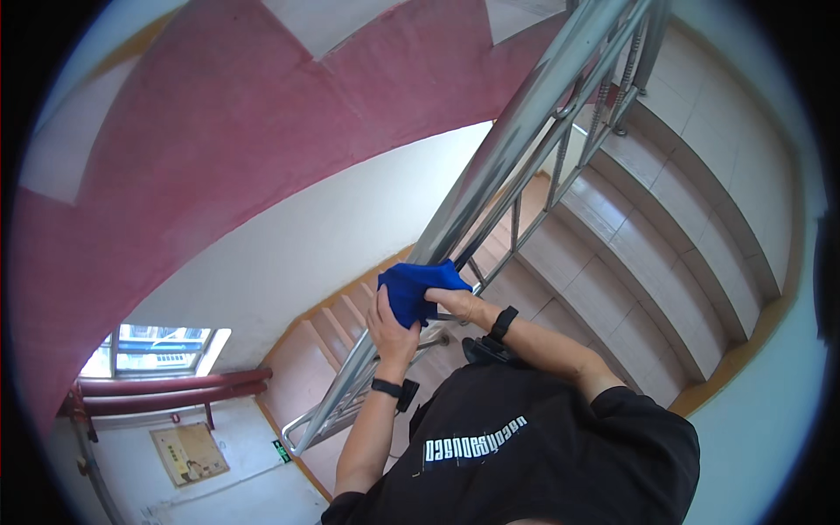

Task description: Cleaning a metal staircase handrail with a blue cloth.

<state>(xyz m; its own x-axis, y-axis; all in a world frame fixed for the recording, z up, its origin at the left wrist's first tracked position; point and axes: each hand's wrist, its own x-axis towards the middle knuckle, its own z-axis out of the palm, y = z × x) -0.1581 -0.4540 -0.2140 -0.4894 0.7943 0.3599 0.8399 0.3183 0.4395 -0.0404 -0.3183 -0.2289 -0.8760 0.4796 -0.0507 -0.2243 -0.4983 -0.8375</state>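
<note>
A blue cloth is draped over the thick round handrail of a stainless steel stair railing. My left hand is curved round the cloth and rail from the left, fingers spread along the side. From the right, my right hand presses on the cloth with its thumb on top; its other fingers are hidden beneath the fabric. Both hands hold the cloth against the rail close together. Each wrist wears a black band, with a dark device at the left one.
Tiled steps curve along the right behind the railing bars. Lower steps lie at left beneath a pink stair underside. Red pipes run under a window. A board hangs on the wall.
</note>
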